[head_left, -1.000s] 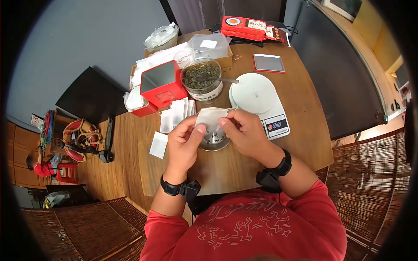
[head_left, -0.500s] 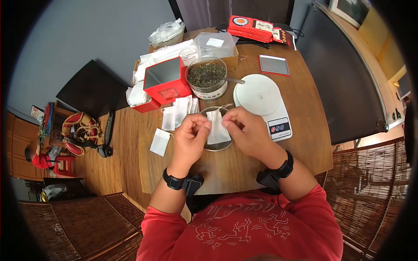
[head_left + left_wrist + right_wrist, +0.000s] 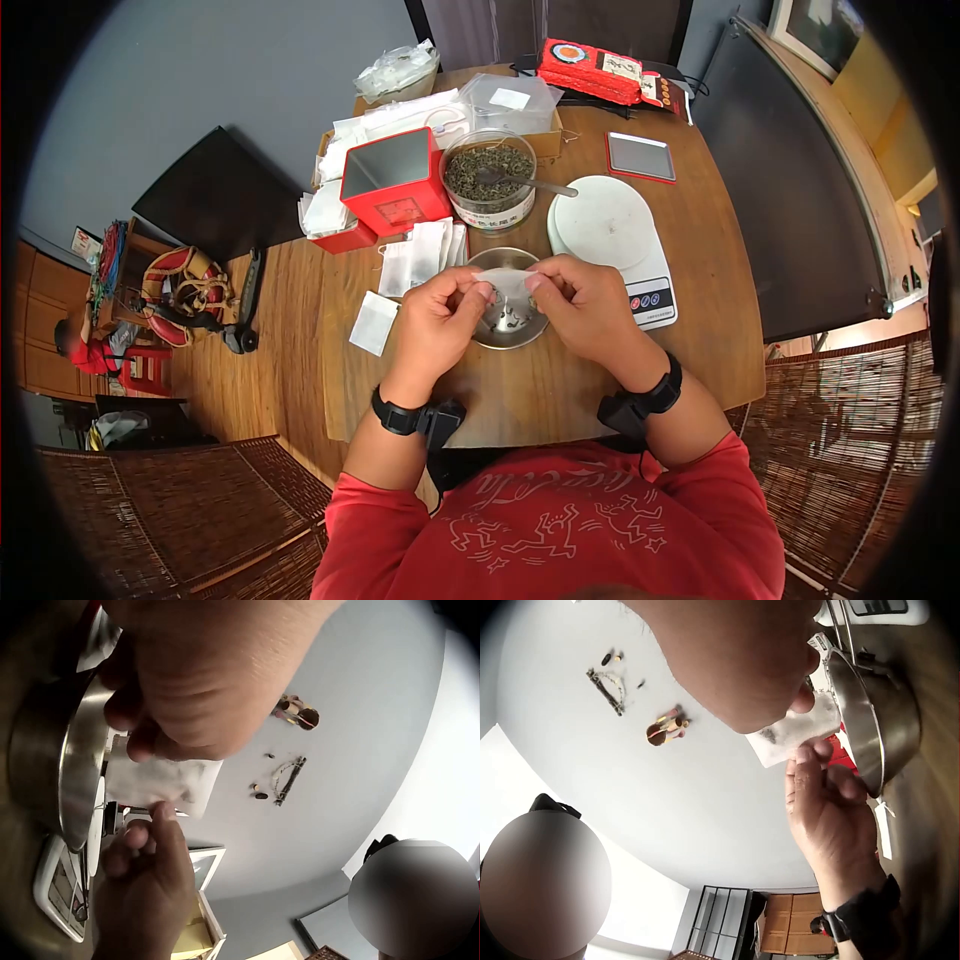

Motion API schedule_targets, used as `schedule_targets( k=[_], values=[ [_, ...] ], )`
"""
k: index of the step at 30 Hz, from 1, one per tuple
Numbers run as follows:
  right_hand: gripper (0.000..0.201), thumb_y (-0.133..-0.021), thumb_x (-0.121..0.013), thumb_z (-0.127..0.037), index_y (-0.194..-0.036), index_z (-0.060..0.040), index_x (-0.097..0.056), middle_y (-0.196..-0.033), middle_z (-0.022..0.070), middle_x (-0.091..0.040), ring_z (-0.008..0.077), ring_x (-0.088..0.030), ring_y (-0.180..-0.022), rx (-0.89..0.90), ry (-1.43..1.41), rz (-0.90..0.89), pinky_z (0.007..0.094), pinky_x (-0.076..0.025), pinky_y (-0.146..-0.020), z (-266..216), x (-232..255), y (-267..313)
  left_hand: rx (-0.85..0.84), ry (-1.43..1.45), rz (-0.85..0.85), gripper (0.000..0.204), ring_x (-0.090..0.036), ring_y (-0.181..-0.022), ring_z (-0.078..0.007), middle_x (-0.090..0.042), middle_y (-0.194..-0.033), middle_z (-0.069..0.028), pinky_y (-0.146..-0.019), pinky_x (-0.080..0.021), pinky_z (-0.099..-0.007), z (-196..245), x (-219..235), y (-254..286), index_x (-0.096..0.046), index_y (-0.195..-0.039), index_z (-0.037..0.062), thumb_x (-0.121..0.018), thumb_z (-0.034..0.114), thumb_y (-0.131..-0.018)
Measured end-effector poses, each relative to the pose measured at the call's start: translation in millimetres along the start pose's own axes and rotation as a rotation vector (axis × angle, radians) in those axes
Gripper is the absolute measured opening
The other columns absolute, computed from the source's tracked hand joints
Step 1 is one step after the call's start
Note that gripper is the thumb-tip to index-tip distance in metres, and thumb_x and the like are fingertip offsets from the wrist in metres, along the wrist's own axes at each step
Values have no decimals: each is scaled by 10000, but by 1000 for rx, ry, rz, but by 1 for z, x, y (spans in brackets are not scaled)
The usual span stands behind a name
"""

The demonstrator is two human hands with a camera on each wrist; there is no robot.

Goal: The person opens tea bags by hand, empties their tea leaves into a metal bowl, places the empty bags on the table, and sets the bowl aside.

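Now the tea bag, hanging upright a moment ago, lies tipped flat above the steel bowl, pinched by left hand and right hand; its mouth seems ready for opening.

Bare desk lies open across the lower middle of the frame; above, the red tin, tea jar and scale block the way.
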State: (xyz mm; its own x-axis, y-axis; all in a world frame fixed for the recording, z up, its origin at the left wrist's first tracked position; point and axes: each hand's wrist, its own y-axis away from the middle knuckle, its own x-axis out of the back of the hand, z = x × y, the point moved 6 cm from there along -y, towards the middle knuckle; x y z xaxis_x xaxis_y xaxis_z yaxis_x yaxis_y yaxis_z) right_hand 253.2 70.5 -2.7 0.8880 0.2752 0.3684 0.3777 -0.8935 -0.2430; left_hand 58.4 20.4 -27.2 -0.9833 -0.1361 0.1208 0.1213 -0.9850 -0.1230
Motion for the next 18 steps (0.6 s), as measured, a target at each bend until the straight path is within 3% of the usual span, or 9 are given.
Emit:
schedule_targets(
  k=[1,8,10,14,16,17,18],
  values=[
    [171,-959,-731,-193,-1007,-31,-761,-695,108,-713,205,-660,-552,-7,-3,23,345,-506,-548,1,1,0,-86,-42,35,67,-581,-634,-38,-700,-806,5,-555,-444,-211,4,0,0,-706,-1061,2,-678,41,-1013],
    [166,-962,-737,-189,-992,-27,-754,-696,102,-709,174,-652,-559,-66,-11,30,324,-508,-558,-4,4,0,-49,-145,78,59,-544,-583,-30,-620,-672,38,-543,-422,-218,9,4,3,-696,-1026,4,-695,62,-1010],
    [152,-965,-733,-167,-1005,-21,-750,-704,96,-711,172,-653,-572,26,95,90,309,-507,-562,-13,7,1,-54,-149,70,62,-545,-583,-38,-639,-692,34,-546,-420,-219,7,3,3,-703,-1038,4,-687,60,-1015],
    [107,-948,-735,-118,-1015,-34,-745,-783,106,-728,189,-677,-613,24,-2,47,314,-520,-570,-7,4,1,-66,-39,119,105,-566,-579,-61,-647,-646,6,-567,-465,-264,10,2,3,-746,-1016,17,-709,114,-999],
    [104,-922,-735,-65,-1025,-56,-741,-883,110,-741,205,-693,-650,279,37,83,319,-533,-578,-20,4,4,-30,155,-16,159,-596,-682,-72,-685,-751,-4,-638,-473,-256,14,4,4,-746,-1038,22,-686,168,-1025],
    [104,-922,-735,-65,-1025,-56,-741,-883,110,-741,205,-693,-650,289,21,65,319,-533,-578,-21,2,4,-29,144,8,159,-596,-682,-72,-685,-751,-4,-638,-473,-256,15,11,4,-746,-1038,22,-686,168,-1025],
    [119,-910,-736,-48,-1028,-62,-738,-916,108,-743,209,-696,-659,351,48,19,320,-538,-581,-27,-1,5,-13,170,-9,212,-611,-759,-83,-705,-858,-19,-695,-485,-264,14,14,3,-738,-1065,15,-669,214,-1037]
  ],
)
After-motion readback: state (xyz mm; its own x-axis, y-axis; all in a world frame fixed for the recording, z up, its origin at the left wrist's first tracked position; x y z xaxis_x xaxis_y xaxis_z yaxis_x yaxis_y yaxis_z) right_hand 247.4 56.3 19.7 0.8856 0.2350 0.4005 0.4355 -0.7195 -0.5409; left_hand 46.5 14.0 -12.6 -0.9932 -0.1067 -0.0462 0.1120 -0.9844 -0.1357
